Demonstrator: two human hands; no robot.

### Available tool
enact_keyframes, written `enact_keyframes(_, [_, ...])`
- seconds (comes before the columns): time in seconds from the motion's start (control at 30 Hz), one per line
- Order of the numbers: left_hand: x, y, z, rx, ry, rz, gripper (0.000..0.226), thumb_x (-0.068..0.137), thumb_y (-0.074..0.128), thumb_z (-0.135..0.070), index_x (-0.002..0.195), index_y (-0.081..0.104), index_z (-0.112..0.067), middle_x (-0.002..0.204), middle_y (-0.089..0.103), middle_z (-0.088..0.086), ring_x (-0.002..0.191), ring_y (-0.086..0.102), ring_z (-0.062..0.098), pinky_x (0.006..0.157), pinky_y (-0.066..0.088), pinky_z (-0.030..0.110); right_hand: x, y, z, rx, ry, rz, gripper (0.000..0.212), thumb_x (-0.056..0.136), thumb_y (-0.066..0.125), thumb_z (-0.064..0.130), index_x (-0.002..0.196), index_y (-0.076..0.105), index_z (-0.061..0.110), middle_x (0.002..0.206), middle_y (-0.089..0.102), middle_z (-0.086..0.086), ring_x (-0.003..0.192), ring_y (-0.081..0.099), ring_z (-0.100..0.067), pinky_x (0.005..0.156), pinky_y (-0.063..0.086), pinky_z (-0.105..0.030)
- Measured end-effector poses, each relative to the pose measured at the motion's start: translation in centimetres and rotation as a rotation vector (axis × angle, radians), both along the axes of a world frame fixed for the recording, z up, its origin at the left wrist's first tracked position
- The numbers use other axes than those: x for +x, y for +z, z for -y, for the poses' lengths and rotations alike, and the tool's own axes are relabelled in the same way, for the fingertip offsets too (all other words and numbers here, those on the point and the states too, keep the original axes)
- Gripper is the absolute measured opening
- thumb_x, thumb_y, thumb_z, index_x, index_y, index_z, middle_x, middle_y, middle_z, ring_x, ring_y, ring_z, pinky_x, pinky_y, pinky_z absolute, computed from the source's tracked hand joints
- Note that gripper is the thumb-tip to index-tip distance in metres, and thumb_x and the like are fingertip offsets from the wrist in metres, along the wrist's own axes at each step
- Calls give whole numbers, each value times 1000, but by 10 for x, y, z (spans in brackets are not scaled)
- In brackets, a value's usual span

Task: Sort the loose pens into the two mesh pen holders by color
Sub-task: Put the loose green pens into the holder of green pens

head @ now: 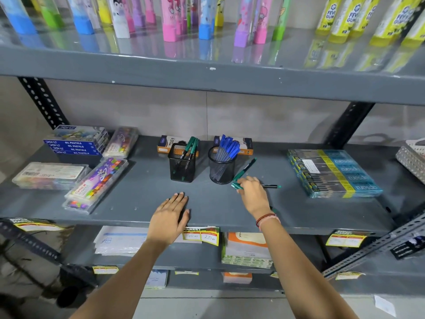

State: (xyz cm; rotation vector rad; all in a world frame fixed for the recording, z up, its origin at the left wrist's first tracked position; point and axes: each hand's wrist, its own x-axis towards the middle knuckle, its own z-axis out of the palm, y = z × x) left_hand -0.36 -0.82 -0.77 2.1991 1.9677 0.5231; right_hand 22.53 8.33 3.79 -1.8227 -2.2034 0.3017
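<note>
Two black mesh holders stand mid-shelf. The square holder (pixel 182 165) on the left holds a few green pens. The round holder (pixel 222 168) on the right holds several blue pens. One loose green pen (pixel 245 169) lies slanted just right of the round holder. Another green pen (pixel 271 186) lies flat under my right hand (pixel 253 194), whose fingers curl over it; its green cap end pokes out at the fingertips. My left hand (pixel 171 217) rests flat and open on the shelf's front edge, holding nothing.
Oil pastel boxes (pixel 76 143) and clear crayon cases (pixel 96 183) fill the shelf's left. A wrapped pack of pens (pixel 333 172) lies at the right, a white basket (pixel 411 157) beyond it. Two orange boxes (pixel 165 143) stand behind the holders. The upper shelf (pixel 207 72) overhangs.
</note>
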Motion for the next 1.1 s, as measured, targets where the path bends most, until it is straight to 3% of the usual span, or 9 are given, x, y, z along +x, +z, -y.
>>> enact_keyframes(0.13, [-9, 2, 1, 11, -25, -13, 63, 88, 22, -44, 127, 53, -6, 136, 52, 12, 129, 43, 27, 108, 29, 41, -29, 41, -5, 238, -10, -274, 35, 93, 54, 11, 127, 52, 2, 119, 56, -19, 110, 54, -34, 92, 49, -42])
enact_keyframes(0.23, [-25, 1, 3, 4, 24, -19, 65, 88, 21, -45, 128, 52, -5, 136, 52, 13, 130, 43, 27, 108, 30, 41, -54, 85, -17, 394, 14, -559, 29, 93, 54, 8, 122, 56, 4, 105, 61, -20, 87, 59, -28, 75, 42, -18])
enact_keyframes(0.27, [-29, 1, 3, 3, 38, -22, 66, 88, 20, -46, 129, 51, -5, 137, 51, 12, 130, 42, 27, 109, 30, 41, -63, 98, -22, 424, 30, -630, 27, 93, 54, 7, 120, 58, 4, 103, 63, -20, 86, 62, -29, 76, 43, -18])
enact_keyframes(0.33, [-34, 0, 4, 1, 49, -28, 66, 88, 19, -46, 131, 49, -6, 138, 50, 11, 131, 41, 26, 109, 29, 40, -82, 115, -36, 461, 63, -709, 26, 92, 54, 5, 117, 61, 2, 103, 67, -21, 90, 65, -33, 83, 50, -31])
enact_keyframes(0.53, [-32, 3, 5, -3, 48, -23, 62, 89, 19, -41, 130, 50, -6, 137, 51, 12, 130, 42, 26, 108, 32, 41, -123, 91, -57, 352, 57, -501, 32, 98, 43, 10, 126, 56, 6, 113, 62, -24, 98, 63, -37, 81, 52, -39])
enact_keyframes(0.7, [-33, 1, 5, -1, 53, -22, 60, 90, 20, -39, 130, 50, -6, 137, 51, 12, 129, 43, 26, 108, 33, 42, -134, 54, -51, 199, -23, -445, 29, 94, 55, 15, 121, 51, 6, 106, 66, -22, 102, 62, -37, 81, 56, -47])
enact_keyframes(0.8, [-32, 2, 5, 2, 53, -23, 59, 90, 21, -38, 129, 52, -5, 135, 53, 12, 127, 46, 27, 106, 36, 43, -137, 49, -52, 231, -27, -413, 22, 92, 57, 17, 112, 56, 5, 103, 68, -22, 108, 59, -35, 79, 55, -44])
enact_keyframes(0.93, [-32, 2, 5, 10, 48, -32, 56, 89, 24, -35, 126, 54, -4, 131, 56, 13, 124, 49, 28, 104, 37, 44, -129, 54, -58, 259, 15, -324, 27, 93, 56, 19, 116, 62, 7, 113, 64, -18, 117, 51, -32, 85, 54, -43])
enact_keyframes(1.1, [-33, 0, 4, 14, 46, -22, 57, 90, 24, -36, 126, 54, -4, 132, 55, 14, 125, 48, 29, 105, 36, 43, -94, 56, -52, 366, -94, -474, 22, 91, 54, 16, 108, 64, 7, 110, 61, -18, 112, 51, -34, 77, 50, -39])
